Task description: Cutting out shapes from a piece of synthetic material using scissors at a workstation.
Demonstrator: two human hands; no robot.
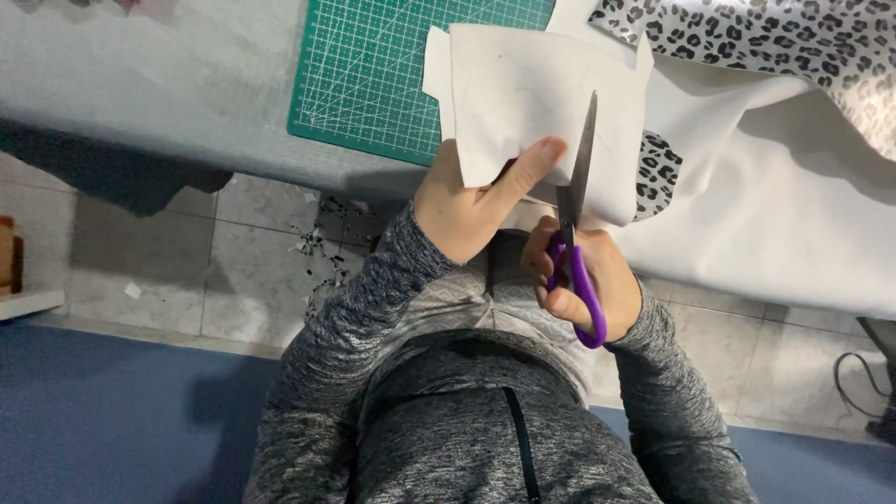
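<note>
Head view, looking down past the person's grey sleeves. The left hand (467, 210) pinches the lower edge of one white paper sheet (537, 112), thumb on top; its other fingers are hidden behind the sheet. The right hand (583, 280) is closed through the purple handles of one pair of scissors (574, 219), whose blades stand upright against the sheet, the lower blade hidden behind the paper. The sheet is held off the near edge of the counter (168, 84), over one green cutting mat (373, 75). Leopard-print fabric (775, 42), cut off at the top and right, lies on white cloth (775, 205). Small scraps (322, 247), too fine to count, litter the tiled floor (140, 261).
</note>
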